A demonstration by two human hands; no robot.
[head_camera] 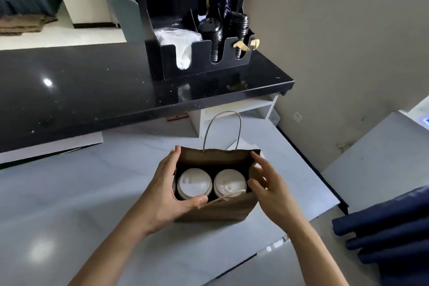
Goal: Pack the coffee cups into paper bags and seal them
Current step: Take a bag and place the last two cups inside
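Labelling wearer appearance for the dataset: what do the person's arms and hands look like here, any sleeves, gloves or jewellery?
Both forearms are bare up to the bottom frame edge, with no sleeves in view. The left hand and right hand are ungloved. No rings, watch or wristband can be seen on either, and no markings. Nails look short and unpainted.

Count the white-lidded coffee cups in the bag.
2. One white-lidded coffee cup sits on the left and the other on the right inside the open brown paper bag. Any below would be hidden.
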